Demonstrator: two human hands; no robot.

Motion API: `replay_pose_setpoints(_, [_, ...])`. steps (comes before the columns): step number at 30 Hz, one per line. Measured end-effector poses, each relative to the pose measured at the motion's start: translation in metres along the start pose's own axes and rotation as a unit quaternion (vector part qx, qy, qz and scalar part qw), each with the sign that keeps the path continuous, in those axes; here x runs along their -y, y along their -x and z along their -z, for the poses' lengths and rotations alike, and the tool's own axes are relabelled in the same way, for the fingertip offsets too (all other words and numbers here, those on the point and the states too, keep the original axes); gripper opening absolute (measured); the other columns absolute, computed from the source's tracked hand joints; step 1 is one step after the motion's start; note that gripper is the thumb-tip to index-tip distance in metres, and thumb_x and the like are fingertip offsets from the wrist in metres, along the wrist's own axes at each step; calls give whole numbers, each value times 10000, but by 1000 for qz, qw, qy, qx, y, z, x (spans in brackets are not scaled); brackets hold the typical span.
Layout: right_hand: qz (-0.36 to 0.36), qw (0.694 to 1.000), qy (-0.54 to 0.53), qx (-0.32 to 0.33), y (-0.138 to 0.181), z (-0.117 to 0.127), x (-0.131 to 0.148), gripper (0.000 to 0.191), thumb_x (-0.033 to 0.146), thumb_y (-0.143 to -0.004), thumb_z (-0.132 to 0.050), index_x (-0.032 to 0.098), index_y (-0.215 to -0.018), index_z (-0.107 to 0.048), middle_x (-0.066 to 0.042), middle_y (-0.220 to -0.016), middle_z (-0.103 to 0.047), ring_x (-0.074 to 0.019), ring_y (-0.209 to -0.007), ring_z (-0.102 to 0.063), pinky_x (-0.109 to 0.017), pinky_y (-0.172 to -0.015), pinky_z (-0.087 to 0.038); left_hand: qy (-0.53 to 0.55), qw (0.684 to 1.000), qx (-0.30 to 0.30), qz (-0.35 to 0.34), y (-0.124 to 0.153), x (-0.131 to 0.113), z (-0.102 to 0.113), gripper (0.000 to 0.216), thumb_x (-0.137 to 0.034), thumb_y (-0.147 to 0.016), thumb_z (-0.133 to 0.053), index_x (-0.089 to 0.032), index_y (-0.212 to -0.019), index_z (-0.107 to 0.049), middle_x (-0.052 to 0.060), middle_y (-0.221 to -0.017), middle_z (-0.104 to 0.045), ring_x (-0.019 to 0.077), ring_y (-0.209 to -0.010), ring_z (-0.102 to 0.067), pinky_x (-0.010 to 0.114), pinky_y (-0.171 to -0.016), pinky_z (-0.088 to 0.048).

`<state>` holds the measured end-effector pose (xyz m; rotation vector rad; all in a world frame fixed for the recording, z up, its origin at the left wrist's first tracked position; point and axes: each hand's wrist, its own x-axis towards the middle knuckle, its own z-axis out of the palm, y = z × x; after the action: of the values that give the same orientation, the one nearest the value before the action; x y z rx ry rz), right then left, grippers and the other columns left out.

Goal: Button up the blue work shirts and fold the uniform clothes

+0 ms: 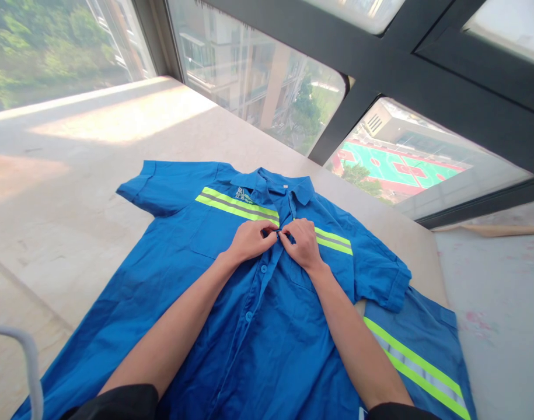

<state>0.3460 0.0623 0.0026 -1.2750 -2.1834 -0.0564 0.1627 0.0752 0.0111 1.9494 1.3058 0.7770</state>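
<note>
A blue short-sleeved work shirt (267, 326) with yellow-green reflective stripes lies front up on a pale stone sill (74, 192), collar pointing toward the windows. My left hand (249, 240) and my right hand (302, 242) meet at the shirt's front placket, just below the collar. Both pinch the fabric edges at a button near the chest stripe. Two more blue buttons show lower down the placket.
A second blue garment with reflective stripes (419, 356) lies under the shirt at the right. Large windows (258, 81) with dark frames run along the far side. A white curved bar (30, 361) sits at the lower left edge.
</note>
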Motion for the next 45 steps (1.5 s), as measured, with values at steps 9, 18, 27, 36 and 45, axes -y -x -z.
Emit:
replay_pose_setpoints(9, [22, 999, -23, 12, 0, 3, 2, 177, 321, -929, -611, 218, -815, -699, -38, -796, -671, -197, -806, -569, -373, -801, -383, 73, 997, -8, 7, -4, 11, -3, 265, -193, -801, -579, -172, -1013, -737, 15, -806, -759, 144, -698, -666, 225, -660, -479])
replay_pose_setpoints(18, [-20, 998, -52, 18, 1, -3, 6, 114, 308, -901, -647, 223, -864, -713, -44, -823, -682, -217, -837, -587, -387, -789, -410, 74, 997, -13, 5, -3, 8, -2, 242, -184, -807, -564, -184, -980, -732, 6, -814, -755, 138, -697, -661, 226, -659, -476])
replay_pose_setpoints(27, [-49, 988, -146, 29, -2, -2, 4, 47, 263, -846, -670, 224, -822, -663, -27, -816, -697, -213, -814, -612, -385, -796, -435, 29, 999, -34, 5, -2, 6, -4, 238, -207, -804, -580, -205, -981, -737, 4, -868, -761, 143, -710, -663, 234, -674, -481])
replay_pose_setpoints(36, [-27, 996, -80, 9, 2, -3, 5, 68, 298, -871, -673, 233, -869, -689, -44, -858, -690, -227, -872, -602, -413, -854, -441, 27, 999, -40, -9, -3, 10, -6, 190, -195, -831, -596, -205, -960, -735, 21, -926, -752, 156, -795, -671, 254, -758, -506])
replay_pose_setpoints(45, [-57, 986, -142, -71, -1, 1, 6, 150, 329, -930, -603, 225, -1010, -675, -95, -953, -655, -250, -961, -604, -413, -839, -514, 7, 1000, -30, -2, -3, 9, -4, 199, -191, -849, -589, -209, -974, -742, 22, -903, -757, 168, -797, -675, 264, -777, -505])
